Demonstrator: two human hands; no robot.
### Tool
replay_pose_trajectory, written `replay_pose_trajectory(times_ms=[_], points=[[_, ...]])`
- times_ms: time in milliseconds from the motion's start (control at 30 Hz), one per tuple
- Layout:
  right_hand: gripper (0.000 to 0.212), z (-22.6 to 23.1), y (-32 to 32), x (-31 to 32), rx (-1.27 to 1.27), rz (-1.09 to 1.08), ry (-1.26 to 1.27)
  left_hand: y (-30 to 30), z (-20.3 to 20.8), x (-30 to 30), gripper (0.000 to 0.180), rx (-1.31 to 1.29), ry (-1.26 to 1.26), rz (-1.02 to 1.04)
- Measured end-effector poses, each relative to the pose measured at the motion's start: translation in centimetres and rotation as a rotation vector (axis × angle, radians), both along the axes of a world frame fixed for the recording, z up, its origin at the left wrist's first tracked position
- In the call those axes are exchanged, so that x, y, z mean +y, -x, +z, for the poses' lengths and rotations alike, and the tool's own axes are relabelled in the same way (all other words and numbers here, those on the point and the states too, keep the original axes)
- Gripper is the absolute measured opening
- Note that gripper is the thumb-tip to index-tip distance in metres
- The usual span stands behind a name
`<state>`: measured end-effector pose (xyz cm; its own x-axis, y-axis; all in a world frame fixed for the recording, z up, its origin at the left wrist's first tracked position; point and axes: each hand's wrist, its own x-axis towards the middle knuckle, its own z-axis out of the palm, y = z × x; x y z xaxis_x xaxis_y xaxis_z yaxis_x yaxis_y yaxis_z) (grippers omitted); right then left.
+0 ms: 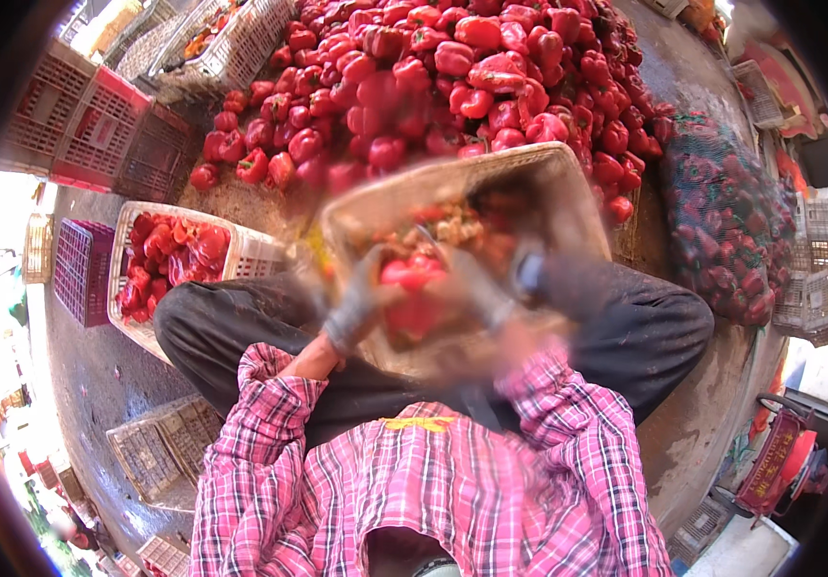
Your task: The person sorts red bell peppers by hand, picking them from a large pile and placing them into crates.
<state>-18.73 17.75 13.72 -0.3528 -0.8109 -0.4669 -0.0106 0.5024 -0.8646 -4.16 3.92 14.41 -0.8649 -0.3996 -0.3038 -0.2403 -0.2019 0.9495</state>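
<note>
Both my hands work over a pale plastic crate between my legs. My left hand, in a grey glove, is closed round the left side of a red bell pepper. My right hand, also gloved, grips the same pepper from the right. A thin pale sliver shows by the right fingertips, too blurred to name. Beyond the hands, inside the crate, lie brownish pepper cores and scraps. A smeared patch of the picture hides part of the right hand and the crate's right side.
A large heap of red bell peppers rises ahead. At my left stands a crate of red pepper pieces beside a purple crate. A full net sack stands on the right. An empty-looking crate lies behind left; stacked crates stand far left.
</note>
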Motion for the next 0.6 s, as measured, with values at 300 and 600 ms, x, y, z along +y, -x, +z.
replay_pose_trajectory(times_ms=[300,600], points=[[0.1,2.0,-0.9,-0.1,-0.31,-0.188,0.408,-0.2,0.4,-1.6,0.058,-0.022,-0.135,-0.098],[0.082,3.5,-0.6,-0.9,0.218,-0.011,-0.069,-0.6,-3.1,-1.8,0.065,-0.011,0.093,-0.162]])
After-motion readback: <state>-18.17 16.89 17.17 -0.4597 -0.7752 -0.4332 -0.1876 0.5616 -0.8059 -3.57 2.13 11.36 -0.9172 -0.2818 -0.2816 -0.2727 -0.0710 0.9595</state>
